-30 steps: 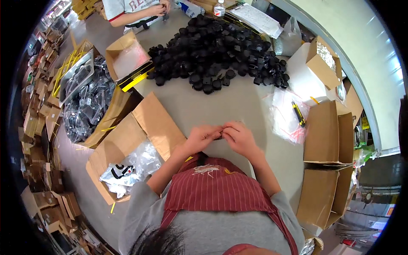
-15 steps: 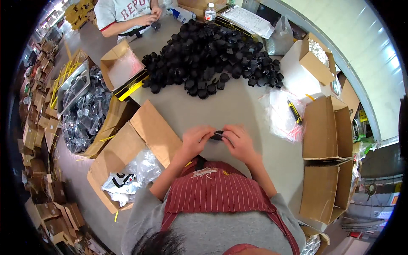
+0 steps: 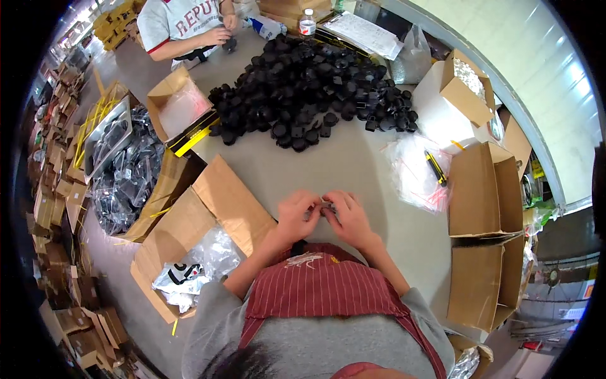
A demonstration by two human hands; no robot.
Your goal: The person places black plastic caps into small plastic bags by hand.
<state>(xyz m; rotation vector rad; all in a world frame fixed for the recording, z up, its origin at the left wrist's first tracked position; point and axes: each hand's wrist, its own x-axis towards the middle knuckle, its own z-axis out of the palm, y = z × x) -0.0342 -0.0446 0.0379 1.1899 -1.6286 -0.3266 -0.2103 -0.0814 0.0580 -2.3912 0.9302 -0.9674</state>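
Observation:
Close in front of my apron, my left hand (image 3: 299, 215) and my right hand (image 3: 346, 216) meet with fingertips pinched on a small dark piece (image 3: 326, 207). Fingers cover most of it, so its exact kind does not show. Beyond them on the grey tabletop spreads a big heap of small black plastic parts (image 3: 303, 95), many with round caps. To the right of my hands lie several flat clear plastic bags (image 3: 407, 170) with reddish edges, and a yellow and black utility knife (image 3: 435, 168) rests on them.
At the left stand an open carton (image 3: 211, 189) with crumpled plastic and a larger carton (image 3: 167, 189) of bagged dark parts. Another carton (image 3: 167, 95) holds clear bags. Open cartons (image 3: 473, 189) line the right. Across the table, a person (image 3: 189, 28) handles a black part.
My hands have turned and drawn together around the dark piece, covering more of it. My right hand has shifted slightly left. The person across has lowered one hand a little.

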